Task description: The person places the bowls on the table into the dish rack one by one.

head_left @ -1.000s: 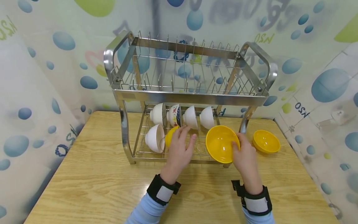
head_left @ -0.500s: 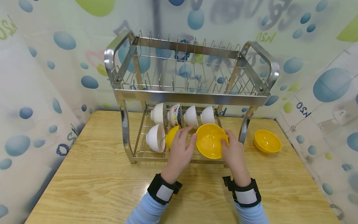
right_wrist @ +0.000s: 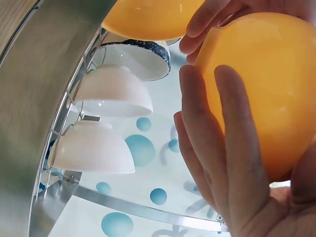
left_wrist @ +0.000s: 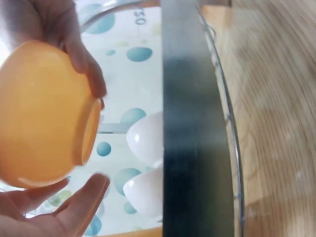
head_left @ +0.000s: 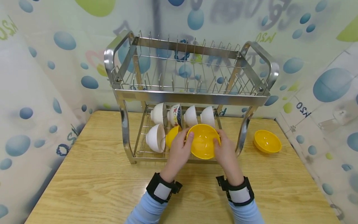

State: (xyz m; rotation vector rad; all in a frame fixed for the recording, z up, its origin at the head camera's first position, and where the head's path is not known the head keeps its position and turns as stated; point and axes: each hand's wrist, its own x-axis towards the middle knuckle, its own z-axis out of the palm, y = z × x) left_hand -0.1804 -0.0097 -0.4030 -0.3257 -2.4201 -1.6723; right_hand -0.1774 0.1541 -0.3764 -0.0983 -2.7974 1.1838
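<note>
A glossy yellow bowl (head_left: 203,141) is held tilted at the front of the rack's lower tier, its inside toward the head camera. My right hand (head_left: 227,151) grips its right side, thumb over the rim and fingers behind the wall. At the opposite side, my left hand (head_left: 179,152) has its thumb at the rim and fingers behind. The left wrist view shows the bowl's outside and foot, with left fingers (left_wrist: 81,205) extended beneath. Just left of my left hand, another yellow bowl (head_left: 172,137) stands on edge in the rack, partly hidden.
The two-tier metal dish rack (head_left: 193,99) stands on the wooden table (head_left: 84,180). Its lower tier bears several bowls on edge: a white bowl (head_left: 155,138) in front, a floral bowl (head_left: 174,115) and white ones behind. Another yellow bowl (head_left: 267,141) sits right of the rack.
My right hand has carried the yellow bowl leftward from near the rack's right leg to my left hand. The left thumb now overlaps its rim; that hand has hardly moved.
</note>
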